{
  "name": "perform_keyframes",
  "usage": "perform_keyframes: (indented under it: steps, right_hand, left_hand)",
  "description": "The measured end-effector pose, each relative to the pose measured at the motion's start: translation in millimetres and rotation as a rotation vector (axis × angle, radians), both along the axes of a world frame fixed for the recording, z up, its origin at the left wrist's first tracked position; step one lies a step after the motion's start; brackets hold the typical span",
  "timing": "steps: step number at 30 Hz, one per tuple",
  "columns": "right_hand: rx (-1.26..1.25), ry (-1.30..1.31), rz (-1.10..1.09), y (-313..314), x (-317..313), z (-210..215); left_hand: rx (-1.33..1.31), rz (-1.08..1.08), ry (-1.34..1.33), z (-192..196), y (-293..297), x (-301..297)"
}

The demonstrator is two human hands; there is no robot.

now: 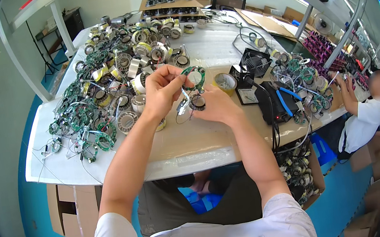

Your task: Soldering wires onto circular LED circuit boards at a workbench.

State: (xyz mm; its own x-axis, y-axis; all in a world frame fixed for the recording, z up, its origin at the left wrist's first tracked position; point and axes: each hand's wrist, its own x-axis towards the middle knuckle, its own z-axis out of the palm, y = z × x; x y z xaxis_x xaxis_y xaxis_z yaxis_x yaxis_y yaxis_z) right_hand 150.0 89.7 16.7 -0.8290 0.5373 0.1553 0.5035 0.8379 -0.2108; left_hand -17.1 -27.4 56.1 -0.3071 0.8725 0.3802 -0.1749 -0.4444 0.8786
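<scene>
Above the middle of the table, my left hand (pixel 163 92) pinches a green ring-shaped circuit board (pixel 203 76) between thumb and fingers. My right hand (pixel 218 105) is just below and to the right, its fingers closed around a small dark wired ring (pixel 197 102). Pale wires hang between the two rings. Most of the right fingertips are hidden behind the ring and hand. A large heap of wired motor coils (pixel 131 68) lies beyond and left of my left hand, with green ring boards (pixel 105 140) tangled at its near edge.
A roll of tape (pixel 225 83) lies right of my hands. Farther right are a black fan (pixel 255 63), a black powered unit (pixel 272 103), blue-handled pliers (pixel 285 102) and another coil pile (pixel 306 74). Another person (pixel 367 114) sits at the right. Cardboard boxes (pixel 74 205) stand below.
</scene>
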Motion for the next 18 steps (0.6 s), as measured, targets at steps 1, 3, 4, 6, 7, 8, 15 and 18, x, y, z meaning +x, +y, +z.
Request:
perform_keyframes:
  steps: [1, 3, 4, 6, 7, 8, 15, 18]
  right_hand:
    - [-0.022, 0.168, 0.134, 6, 11, -6]
    - [-0.091, 0.173, 0.210, 7, 28, 4]
    - [-0.163, 0.192, 0.249, 10, 33, 7]
    - [-0.174, 0.208, 0.283, 8, 37, 9]
    - [-0.209, 0.197, 0.321, 10, 36, 10]
    - [-0.244, 0.189, 0.359, 12, 35, 11]
    - [-0.290, 0.173, 0.437, 20, 41, 5]
    - [-0.378, 0.193, 0.378, 14, 40, 11]
  left_hand:
    - [-0.031, 0.023, 0.029, -7, 1, -1]
    - [-0.026, 0.000, -0.020, -17, -6, -1]
    - [-0.046, 0.015, -0.003, -16, -10, 0]
    - [-0.039, 0.014, -0.046, -23, -4, 1]
    - [-0.037, 0.000, -0.048, -24, 0, 0]
    - [-0.085, 0.075, 0.013, -23, 2, 4]
    - [-0.105, 0.276, 0.197, -28, 8, 1]
    - [-0.037, 0.342, 0.202, -32, 10, -5]
